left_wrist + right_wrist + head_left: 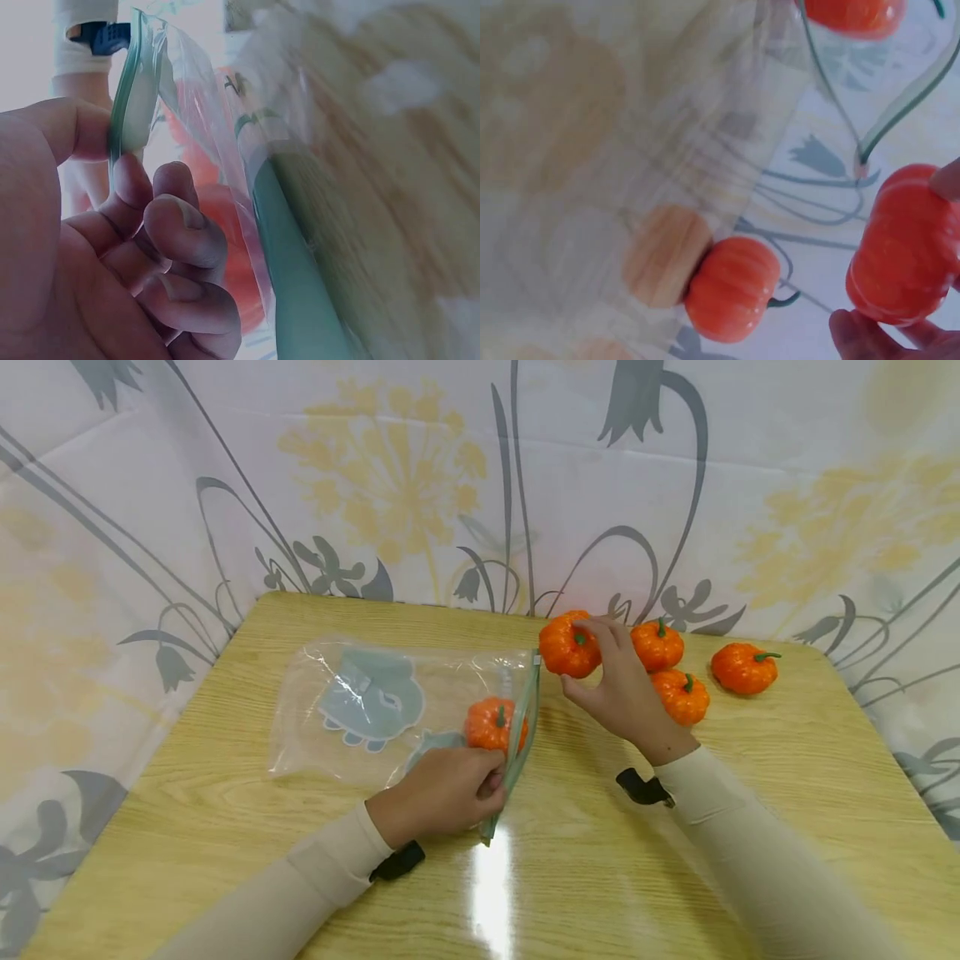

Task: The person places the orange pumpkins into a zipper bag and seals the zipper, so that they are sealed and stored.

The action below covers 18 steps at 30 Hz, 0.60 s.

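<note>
A clear zip bag (292,731) with green dinosaur prints lies on its side on the wooden table. Its green zip edge (122,97) is pinched between the thumb and forefinger of my left hand (450,789); the other fingers curl loosely beside the mouth. One small orange pumpkin (484,723) sits inside, just behind the zip. My right hand (622,689) grips another orange pumpkin (558,647) by its sides, close to the far corner of the bag's mouth. In the right wrist view this held pumpkin (904,247) shows near the zip corner, which stands parted.
Right of my right hand, two pumpkins sit close together, one behind (654,646) and one in front (686,700). A third pumpkin (742,668) lies farther right. A flower-patterned cloth (420,527) hangs behind the table (600,877), along its back edge.
</note>
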### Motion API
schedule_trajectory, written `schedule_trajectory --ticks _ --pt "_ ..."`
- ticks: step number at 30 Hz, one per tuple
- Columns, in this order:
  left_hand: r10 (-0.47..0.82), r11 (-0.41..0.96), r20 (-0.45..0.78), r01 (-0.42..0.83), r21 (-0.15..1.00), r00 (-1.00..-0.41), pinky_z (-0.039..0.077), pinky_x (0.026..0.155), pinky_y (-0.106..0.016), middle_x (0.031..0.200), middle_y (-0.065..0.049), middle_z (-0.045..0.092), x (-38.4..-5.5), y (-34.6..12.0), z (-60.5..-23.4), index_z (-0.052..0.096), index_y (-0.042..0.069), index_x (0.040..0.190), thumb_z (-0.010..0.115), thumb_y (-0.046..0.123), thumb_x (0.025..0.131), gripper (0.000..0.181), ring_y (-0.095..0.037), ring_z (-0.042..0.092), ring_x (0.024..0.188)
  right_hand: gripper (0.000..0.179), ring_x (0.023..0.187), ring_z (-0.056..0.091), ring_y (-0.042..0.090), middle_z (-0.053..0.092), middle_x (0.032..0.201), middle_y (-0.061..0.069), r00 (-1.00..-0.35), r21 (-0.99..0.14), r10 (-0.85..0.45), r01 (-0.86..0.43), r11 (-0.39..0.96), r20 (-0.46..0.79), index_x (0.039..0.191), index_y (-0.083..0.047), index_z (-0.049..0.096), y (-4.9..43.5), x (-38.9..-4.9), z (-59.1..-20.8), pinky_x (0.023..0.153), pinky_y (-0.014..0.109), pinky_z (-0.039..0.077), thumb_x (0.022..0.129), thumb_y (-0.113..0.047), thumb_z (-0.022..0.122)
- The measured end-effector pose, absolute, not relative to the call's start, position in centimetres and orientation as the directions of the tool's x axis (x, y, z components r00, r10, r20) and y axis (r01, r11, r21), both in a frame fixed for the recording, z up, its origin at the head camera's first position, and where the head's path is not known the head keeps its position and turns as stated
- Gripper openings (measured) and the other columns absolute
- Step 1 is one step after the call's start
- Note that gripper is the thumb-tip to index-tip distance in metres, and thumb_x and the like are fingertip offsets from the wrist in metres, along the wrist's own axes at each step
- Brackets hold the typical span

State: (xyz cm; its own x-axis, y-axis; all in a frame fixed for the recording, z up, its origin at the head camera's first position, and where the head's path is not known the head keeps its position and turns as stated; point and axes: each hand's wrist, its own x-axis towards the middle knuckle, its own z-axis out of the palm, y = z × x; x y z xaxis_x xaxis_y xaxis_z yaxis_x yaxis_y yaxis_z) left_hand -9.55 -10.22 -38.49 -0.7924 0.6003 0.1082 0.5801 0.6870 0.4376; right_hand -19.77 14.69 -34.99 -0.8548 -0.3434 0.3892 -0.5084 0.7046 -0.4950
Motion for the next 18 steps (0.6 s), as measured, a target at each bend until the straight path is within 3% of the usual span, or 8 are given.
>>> schedule_trajectory --ticks 11,18 --pt "0.587 0.681 0.141 0.581 0.446 -0.797 0.028 0.048 -0.018 0.06 0.016 0.035 -9.3 -9.7 -39.1 0.047 0.023 0.073 0.064 0.021 0.082 0.019 -0.001 0.036 0.053 0.066 0.135 0.041 0.04 0.037 0.148 0.021 -0.876 -0.601 -0.295 -0.478 0.641 0.382 0.141 -0.008 0.043 15.3 -16.4 -36.8 0.107 0.063 0.039 0.081 -0.012 0.071" --pt "0.571 0.678 0.13 0.555 0.483 -0.81 0.029 0.05 -0.017 0.061 0.016 0.038 -9.4 -9.8 -38.7 0.048 0.023 0.073 0.063 0.022 0.084 0.019 -0.001 0.038 0.055 0.065 0.138 0.04 0.04 0.036 0.15 0.019 -0.882 -0.585 -0.328 -0.47 0.661 0.338 0.142 -0.01 0.042 15.9 -15.9 -36.3 0.108 0.065 0.037 0.083 -0.012 0.069"
